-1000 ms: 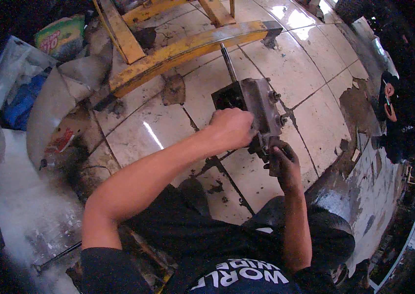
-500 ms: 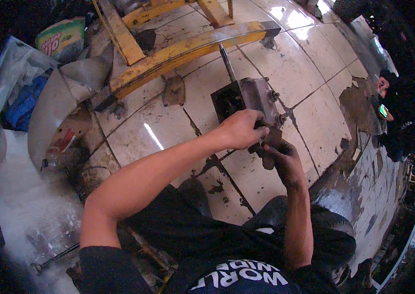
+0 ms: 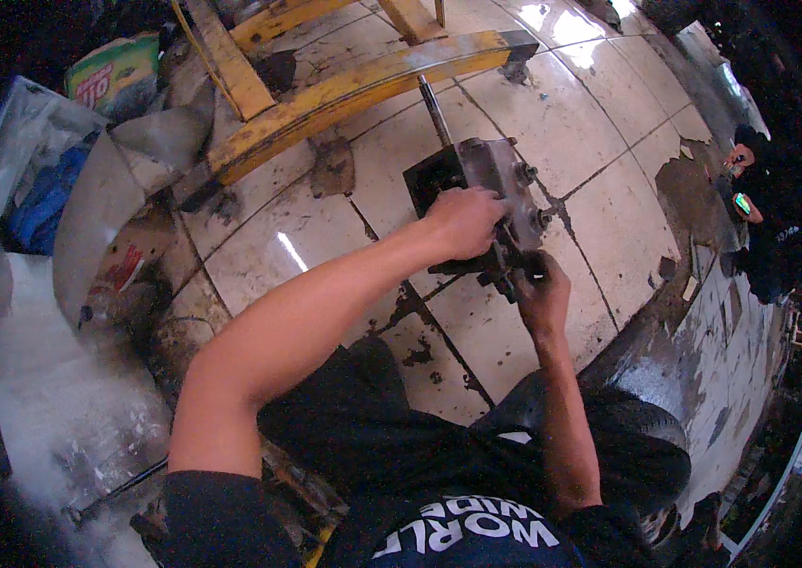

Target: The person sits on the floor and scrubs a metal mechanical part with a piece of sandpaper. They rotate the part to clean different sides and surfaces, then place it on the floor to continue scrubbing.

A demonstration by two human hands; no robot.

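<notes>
A greasy dark metal housing (image 3: 488, 168), much like a small gearbox, sits on the tiles in front of me. From its far side a bright steel shaft (image 3: 435, 112) sticks out, and bolt-like studs (image 3: 527, 173) show on its right side. My left hand (image 3: 464, 223) is closed over the near left part of the housing, its fingers curled against the metal. At the near end my right hand (image 3: 543, 295) grips a dark, irregular metal part (image 3: 511, 273) that adjoins the housing. Whether that part is joined to it, I cannot tell.
Beyond the housing stands a yellow metal frame (image 3: 363, 98). To the left lie a plastic sack (image 3: 27, 114) holding blue cloth (image 3: 49, 201), a green-yellow package (image 3: 115, 76) and a grey sheet (image 3: 89, 227). Another person (image 3: 784, 204) is at the far right. Stained tiles (image 3: 600, 123) surround the work.
My left hand has shifted slightly up and left along the housing, apart from the right. My right hand has turned and moved slightly at the near part, which now shows more.
</notes>
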